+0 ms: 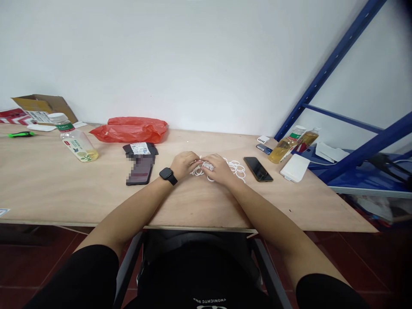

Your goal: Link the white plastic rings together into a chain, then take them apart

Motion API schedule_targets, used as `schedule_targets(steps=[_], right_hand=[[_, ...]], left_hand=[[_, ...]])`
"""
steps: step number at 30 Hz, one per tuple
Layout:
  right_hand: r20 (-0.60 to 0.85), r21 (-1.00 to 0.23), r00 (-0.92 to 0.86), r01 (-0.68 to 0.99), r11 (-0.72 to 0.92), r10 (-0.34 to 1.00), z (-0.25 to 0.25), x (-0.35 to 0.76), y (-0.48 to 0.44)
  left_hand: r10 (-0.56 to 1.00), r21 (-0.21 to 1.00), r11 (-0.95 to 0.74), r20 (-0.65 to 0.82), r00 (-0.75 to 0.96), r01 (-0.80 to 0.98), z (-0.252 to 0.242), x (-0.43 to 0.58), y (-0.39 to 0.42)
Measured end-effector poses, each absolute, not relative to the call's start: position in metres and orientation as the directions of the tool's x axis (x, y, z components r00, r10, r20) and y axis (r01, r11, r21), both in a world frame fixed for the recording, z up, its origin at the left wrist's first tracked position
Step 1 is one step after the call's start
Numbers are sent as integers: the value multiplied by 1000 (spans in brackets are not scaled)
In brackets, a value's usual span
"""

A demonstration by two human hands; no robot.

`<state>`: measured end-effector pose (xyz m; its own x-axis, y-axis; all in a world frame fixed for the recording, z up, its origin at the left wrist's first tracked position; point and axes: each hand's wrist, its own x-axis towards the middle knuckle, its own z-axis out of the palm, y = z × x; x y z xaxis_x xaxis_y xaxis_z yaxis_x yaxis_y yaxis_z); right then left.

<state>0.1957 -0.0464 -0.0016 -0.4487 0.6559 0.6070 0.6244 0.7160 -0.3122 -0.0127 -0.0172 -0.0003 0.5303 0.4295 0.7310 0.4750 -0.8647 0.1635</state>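
White cable (234,168) coiled, loops trailing right, both hands' grip on it.

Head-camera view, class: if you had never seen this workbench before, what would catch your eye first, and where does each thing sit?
First, the left hand and right hand meet mid-table over a tangle of white cable, both gripping it. Next, the red plastic bag lies against the wall at the back of the plywood table. A blue metal rack slants up on the right.

Matt plywood table (64,189), glossy red plastic bag (130,130), smooth white plastic cable (236,168), glossy phone (258,169).
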Motion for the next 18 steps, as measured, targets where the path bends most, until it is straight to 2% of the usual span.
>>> schedule_targets(steps=[3, 6, 12, 15, 18], right_hand=[[543, -335, -384, 716, 612, 747, -2, 208, -37], [439, -352, -275, 823, 445, 855, -4, 226, -28], [61, -341, -116, 931, 130, 991, -15, 266, -14], [-48, -332, -120, 938, 97, 992, -21, 271, -12], [-33, -328, -160, 934, 140, 987, -23, 260, -14]], left_hand=[[482, 152, -822, 701, 526, 549, -7, -15, -8], [598, 186, -747, 608, 522, 639, -16, -18, -2], [756, 260, -647, 341, 558, 717, -21, -15, -10], [770, 253, -638, 197, 607, 727, -18, -11, -17], [767, 244, -634, 85, 635, 734, -17, -7, -20]])
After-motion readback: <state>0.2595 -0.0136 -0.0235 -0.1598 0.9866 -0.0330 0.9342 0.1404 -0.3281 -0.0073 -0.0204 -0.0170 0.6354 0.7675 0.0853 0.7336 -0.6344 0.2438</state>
